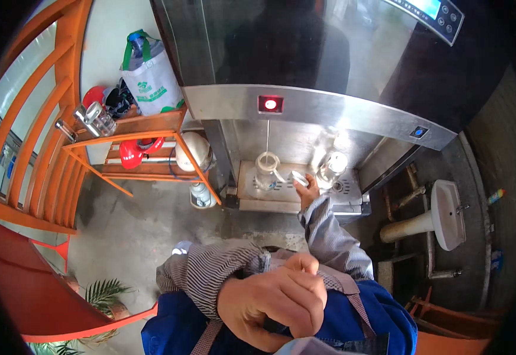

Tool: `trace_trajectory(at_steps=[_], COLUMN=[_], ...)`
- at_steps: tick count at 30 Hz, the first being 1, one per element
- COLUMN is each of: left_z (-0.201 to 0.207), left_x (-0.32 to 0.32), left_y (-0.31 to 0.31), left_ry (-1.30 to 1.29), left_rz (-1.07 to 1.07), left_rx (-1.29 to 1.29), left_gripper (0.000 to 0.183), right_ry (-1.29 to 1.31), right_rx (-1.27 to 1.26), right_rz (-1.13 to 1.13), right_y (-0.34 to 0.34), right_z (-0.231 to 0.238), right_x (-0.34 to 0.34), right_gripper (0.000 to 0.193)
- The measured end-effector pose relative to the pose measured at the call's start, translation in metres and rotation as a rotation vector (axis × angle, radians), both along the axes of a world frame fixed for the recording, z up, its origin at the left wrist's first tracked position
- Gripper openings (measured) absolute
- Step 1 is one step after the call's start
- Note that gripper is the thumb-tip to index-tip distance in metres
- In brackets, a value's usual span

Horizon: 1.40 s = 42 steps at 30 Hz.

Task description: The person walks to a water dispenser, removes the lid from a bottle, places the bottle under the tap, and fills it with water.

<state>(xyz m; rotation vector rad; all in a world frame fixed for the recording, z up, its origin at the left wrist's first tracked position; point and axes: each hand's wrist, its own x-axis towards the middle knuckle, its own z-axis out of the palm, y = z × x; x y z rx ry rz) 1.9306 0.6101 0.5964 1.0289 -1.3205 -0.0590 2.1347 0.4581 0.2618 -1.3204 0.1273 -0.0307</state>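
Observation:
My right hand (pixel 309 192) reaches to the drip tray (pixel 258 204) of a steel water dispenser, its fingers closed on a small white lid-like piece (pixel 298 178). Just left of it, a clear jug with a handle (pixel 266 176) stands upright under a thin stream of water (pixel 268 136). Close by on the right is a second clear glass vessel (pixel 332 168), blurred by glare. My left hand (pixel 278 302) is curled into a fist in front of my chest. Whatever lies inside its fingers is hidden.
A red-lit button (pixel 271 104) glows above the jug, and a blue-lit one (pixel 419 132) sits farther right. An orange rack (pixel 122 137) at left carries glass bottles (pixel 99 120), a cloth bag (pixel 151 80) and helmets (pixel 194 151). On the right stands a pedestal sink (pixel 447 216).

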Motion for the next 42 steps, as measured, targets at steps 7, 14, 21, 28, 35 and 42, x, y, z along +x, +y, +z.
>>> trace_trajectory(at_steps=[7,14,21,28,35,42], left_z=[-0.026,-0.030,-0.070,-0.077,-0.071,-0.080], left_x=[-0.019,0.001,0.036,0.059,0.088,0.118], left_y=[-0.012,0.006,0.055,0.068,0.052,0.041], left_ry=[-0.077,-0.083,0.169,0.093,-0.489,-0.631], left_rz=[-0.278,-0.185,0.757,1.386,1.786,1.783], left_rx=[-0.103,0.014,-0.139,0.140,0.795,0.936], left_gripper=[0.026,0.012,0.020,0.040,0.061,0.062], right_ry=[0.261,0.171,-0.018,-0.010,0.046,-0.005], right_rx=[-0.007,-0.024,-0.024,0.152,0.173,0.233], right_rz=[0.096,0.103,-0.025,0.131,0.166,0.147], right_y=[0.003,0.012,0.019,0.027,0.022,0.025], right_z=[0.020,0.041,0.004,0.023,0.026,0.022], right_x=[-0.019,-0.013,0.011,-0.001,-0.003,-0.004], right_gripper=[0.075,0.076,0.056,0.025,0.031,0.029])
